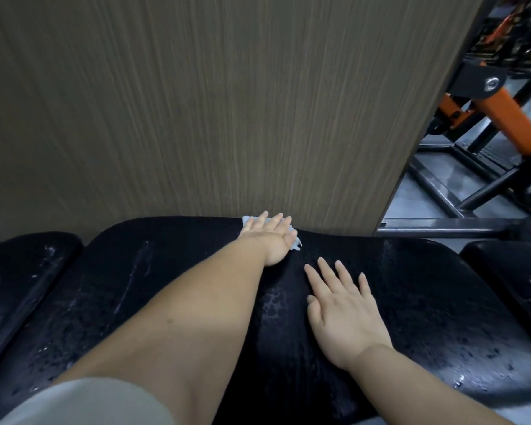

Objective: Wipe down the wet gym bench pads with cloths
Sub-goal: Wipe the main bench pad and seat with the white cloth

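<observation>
A wide black bench pad [426, 289] fills the lower part of the head view, beaded with water drops. My left hand [272, 237] reaches to the pad's far edge by the wall and presses flat, fingers straight, on a pale blue-white cloth [296, 243]; only the cloth's corners show around the hand. My right hand [341, 308] lies flat on the pad's middle with fingers spread, holding nothing.
A brown wood-grain wall panel [196, 102] rises directly behind the pad. More black pads sit at the left [22, 271] and right [515, 277]. An orange and black gym machine frame [488, 124] stands on the grey floor at the right.
</observation>
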Demonstrator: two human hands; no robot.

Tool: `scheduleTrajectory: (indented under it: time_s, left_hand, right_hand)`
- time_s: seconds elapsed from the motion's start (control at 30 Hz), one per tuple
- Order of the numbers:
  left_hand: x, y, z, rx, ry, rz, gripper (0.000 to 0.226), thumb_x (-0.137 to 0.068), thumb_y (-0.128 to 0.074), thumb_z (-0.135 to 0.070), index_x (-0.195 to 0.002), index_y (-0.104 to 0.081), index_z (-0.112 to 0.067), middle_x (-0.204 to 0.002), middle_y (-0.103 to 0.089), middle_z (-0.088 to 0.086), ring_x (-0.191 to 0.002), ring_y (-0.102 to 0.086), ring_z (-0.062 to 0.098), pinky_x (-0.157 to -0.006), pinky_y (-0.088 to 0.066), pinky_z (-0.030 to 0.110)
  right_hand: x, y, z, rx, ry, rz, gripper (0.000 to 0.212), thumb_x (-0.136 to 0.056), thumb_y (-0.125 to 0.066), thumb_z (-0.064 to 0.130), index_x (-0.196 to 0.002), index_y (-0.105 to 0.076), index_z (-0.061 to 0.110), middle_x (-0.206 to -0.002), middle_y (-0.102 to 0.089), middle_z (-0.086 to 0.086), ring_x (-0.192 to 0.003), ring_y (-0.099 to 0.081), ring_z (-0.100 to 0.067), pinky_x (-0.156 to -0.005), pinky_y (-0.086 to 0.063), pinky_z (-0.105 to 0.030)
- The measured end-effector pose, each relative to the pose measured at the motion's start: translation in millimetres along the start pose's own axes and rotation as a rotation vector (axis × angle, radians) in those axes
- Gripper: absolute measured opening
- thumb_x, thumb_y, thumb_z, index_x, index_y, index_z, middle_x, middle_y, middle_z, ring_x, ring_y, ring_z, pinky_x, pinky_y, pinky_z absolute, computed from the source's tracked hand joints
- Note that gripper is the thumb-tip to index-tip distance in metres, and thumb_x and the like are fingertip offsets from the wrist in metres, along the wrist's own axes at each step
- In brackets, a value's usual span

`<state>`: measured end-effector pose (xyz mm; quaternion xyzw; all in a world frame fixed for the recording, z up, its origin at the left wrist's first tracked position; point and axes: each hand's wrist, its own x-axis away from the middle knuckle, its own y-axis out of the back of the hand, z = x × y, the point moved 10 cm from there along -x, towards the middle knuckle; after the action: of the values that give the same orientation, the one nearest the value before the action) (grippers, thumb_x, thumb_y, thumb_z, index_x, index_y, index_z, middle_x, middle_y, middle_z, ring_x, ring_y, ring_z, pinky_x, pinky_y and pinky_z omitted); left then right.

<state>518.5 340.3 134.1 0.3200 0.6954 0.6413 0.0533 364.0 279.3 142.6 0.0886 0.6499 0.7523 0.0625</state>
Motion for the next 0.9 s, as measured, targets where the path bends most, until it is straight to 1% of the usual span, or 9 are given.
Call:
scheduleTrajectory:
  time_s: [0.1,0.13,0.2,0.23,0.3,0.5,0.77,0.9]
  left_hand:
    - [7,-2,0,0.002,-0.01,-0.016,0.054,-0.104,-0.007,-0.044,-0.155,0.004,-0.029,-0.162,0.01,-0.011,-0.148,0.017,0.015,-0.12,0.01,0.039]
    - [12,-3,0,0.0,-0.014,-0.02,0.055,-0.104,-0.007,-0.044,-0.155,0.005,-0.028,-0.162,0.011,-0.011,-0.148,0.017,0.015,-0.12,0.01,0.039]
    - [26,-7,1,0.004,-0.026,-0.019,0.056,-0.104,-0.007,-0.045,-0.155,0.006,-0.027,-0.162,0.014,-0.011,-0.147,0.018,0.015,-0.119,0.011,0.039]
    - [35,-9,1,0.008,-0.033,-0.018,0.056,-0.104,-0.007,-0.045,-0.155,0.007,-0.027,-0.161,0.015,-0.011,-0.147,0.019,0.015,-0.119,0.011,0.038]
    - [55,-15,1,0.008,-0.049,-0.017,0.056,-0.104,-0.008,-0.045,-0.155,0.007,-0.025,-0.161,0.017,-0.01,-0.147,0.019,0.015,-0.119,0.012,0.038]
    - [116,-41,-1,0.006,-0.076,0.005,0.057,-0.104,-0.009,-0.045,-0.154,0.01,-0.026,-0.16,0.021,-0.01,-0.146,0.023,0.014,-0.118,0.015,0.038]
    - [189,-72,-16,-0.025,-0.123,0.044,0.059,-0.104,-0.01,-0.047,-0.154,0.013,-0.025,-0.159,0.024,-0.011,-0.144,0.027,0.014,-0.119,0.014,0.04]
    - [221,-84,-21,-0.039,-0.15,0.055,0.06,-0.103,-0.01,-0.049,-0.154,0.014,-0.026,-0.158,0.026,-0.012,-0.143,0.03,0.013,-0.118,0.018,0.037]
  right_hand:
    - [-1,-2,0,0.008,-0.008,-0.004,0.081,-0.075,0.017,0.05,-0.153,0.0,0.036,-0.161,0.005,0.011,-0.148,0.009,-0.015,-0.12,0.004,-0.043]
    - [-1,-2,0,0.005,-0.012,-0.003,0.076,-0.08,0.014,0.051,-0.153,-0.001,0.036,-0.161,0.005,0.011,-0.148,0.009,-0.015,-0.12,0.004,-0.043]
    - [-1,-1,-1,0.006,-0.019,0.002,0.06,-0.094,0.0,0.049,-0.153,-0.002,0.035,-0.161,0.004,0.01,-0.148,0.008,-0.015,-0.12,0.004,-0.043]
    - [-2,0,0,0.006,-0.023,0.001,0.056,-0.099,-0.007,0.046,-0.154,-0.002,0.034,-0.162,0.003,0.01,-0.149,0.008,-0.015,-0.12,0.003,-0.043]
    - [-3,0,0,0.006,-0.029,-0.005,0.055,-0.101,-0.013,0.043,-0.154,-0.003,0.034,-0.162,0.003,0.009,-0.149,0.007,-0.015,-0.121,0.003,-0.043]
    - [-3,-1,0,0.012,-0.037,0.003,0.054,-0.101,-0.013,0.042,-0.154,-0.004,0.033,-0.162,0.001,0.008,-0.149,0.005,-0.016,-0.121,0.001,-0.043]
    - [-1,0,1,0.022,-0.047,0.017,0.054,-0.101,-0.013,0.041,-0.154,-0.006,0.033,-0.162,-0.001,0.008,-0.149,0.003,-0.016,-0.121,0.0,-0.043]
    - [2,1,1,0.018,-0.049,0.017,0.054,-0.101,-0.012,0.041,-0.154,-0.007,0.033,-0.162,-0.002,0.008,-0.149,0.002,-0.017,-0.121,-0.001,-0.044]
